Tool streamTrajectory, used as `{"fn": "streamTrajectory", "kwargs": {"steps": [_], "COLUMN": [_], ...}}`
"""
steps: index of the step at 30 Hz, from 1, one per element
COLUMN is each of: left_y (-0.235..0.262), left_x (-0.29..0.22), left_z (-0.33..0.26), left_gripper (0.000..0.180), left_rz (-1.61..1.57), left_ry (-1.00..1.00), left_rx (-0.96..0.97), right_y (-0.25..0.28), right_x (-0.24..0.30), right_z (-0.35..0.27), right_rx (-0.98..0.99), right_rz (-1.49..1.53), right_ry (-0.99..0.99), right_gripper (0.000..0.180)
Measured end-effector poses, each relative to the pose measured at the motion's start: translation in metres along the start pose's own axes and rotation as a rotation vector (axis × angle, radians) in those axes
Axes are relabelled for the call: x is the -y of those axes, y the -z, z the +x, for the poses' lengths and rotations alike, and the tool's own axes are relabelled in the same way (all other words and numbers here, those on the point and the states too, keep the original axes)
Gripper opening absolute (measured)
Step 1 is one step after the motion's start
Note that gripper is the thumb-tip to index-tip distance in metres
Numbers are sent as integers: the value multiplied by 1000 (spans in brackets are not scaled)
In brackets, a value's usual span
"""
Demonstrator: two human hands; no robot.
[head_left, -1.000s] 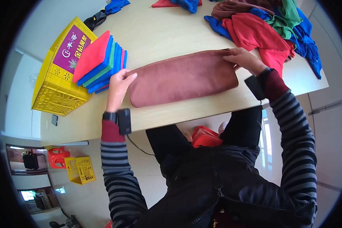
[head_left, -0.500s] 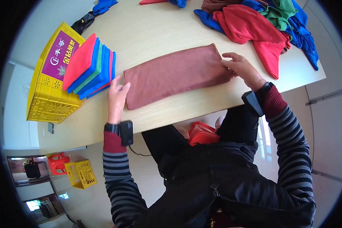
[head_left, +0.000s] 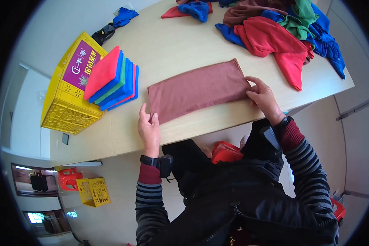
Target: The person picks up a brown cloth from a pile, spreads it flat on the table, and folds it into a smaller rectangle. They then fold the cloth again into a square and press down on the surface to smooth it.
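Note:
A brownish-pink cloth [head_left: 199, 91], folded into a long flat rectangle, lies on the pale table in front of me. At its near left corner is my left hand [head_left: 149, 129], thumb and fingers apart, with the thumb tip at the cloth's edge. My right hand [head_left: 264, 98] is by the right end, its thumb and forefinger spread at that edge and its other fingers partly hidden. Left of the cloth stands a stack of folded cloths [head_left: 104, 78] in red, blue and green, leaning against a yellow plastic crate [head_left: 71, 104].
A loose heap of red, blue, green and brown cloths [head_left: 270, 37] covers the table's far right. More crumpled cloths [head_left: 194, 10] lie at the far edge. A phone-like dark object [head_left: 65, 139] rests at the left edge. Below are a yellow crate [head_left: 95, 192] and a red stool [head_left: 69, 179].
My view has shifted, so the table things appear farther right and lower. My left hand has moved down along the cloth's left end to its near corner. My right hand stays at the right end.

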State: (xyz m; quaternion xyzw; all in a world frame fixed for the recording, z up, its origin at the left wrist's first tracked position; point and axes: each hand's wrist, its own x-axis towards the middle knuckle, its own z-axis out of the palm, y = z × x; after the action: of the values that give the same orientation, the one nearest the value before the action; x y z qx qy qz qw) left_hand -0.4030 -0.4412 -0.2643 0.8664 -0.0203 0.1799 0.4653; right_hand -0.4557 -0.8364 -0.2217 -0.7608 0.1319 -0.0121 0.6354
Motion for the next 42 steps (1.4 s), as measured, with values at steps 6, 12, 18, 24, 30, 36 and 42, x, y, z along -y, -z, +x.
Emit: {"fn": "streamTrajectory", "kwargs": {"steps": [6, 12, 18, 24, 30, 36, 42], "left_y": [-1, 1, 0, -1, -3, -5, -2], "left_x": [-3, -9, -6, -11, -12, -8, -7], "left_z": [-10, -16, -23, -26, -27, -25, -24], "left_gripper": [51, 52, 50, 48, 44, 42, 42], "left_rz": [110, 146, 160, 195, 179, 182, 188], "left_ry": [-115, -111, -168, -203, -204, -221, -190], "left_rx": [-68, -109, -123, -147, -166, -164, -159], "right_y": [1, 9, 12, 16, 5, 0, 1], "right_x": [-2, -10, -11, 12, 15, 1, 0], "right_z": [-9, -8, -10, -24, -25, -21, -23], "right_rx": [-13, 28, 55, 90, 84, 120, 129], "right_rz": [128, 90, 80, 240, 291, 323, 279], "right_ry": [7, 81, 79, -33, -2, 27, 19], "right_gripper": [49, 47, 47, 45, 44, 39, 33]}}
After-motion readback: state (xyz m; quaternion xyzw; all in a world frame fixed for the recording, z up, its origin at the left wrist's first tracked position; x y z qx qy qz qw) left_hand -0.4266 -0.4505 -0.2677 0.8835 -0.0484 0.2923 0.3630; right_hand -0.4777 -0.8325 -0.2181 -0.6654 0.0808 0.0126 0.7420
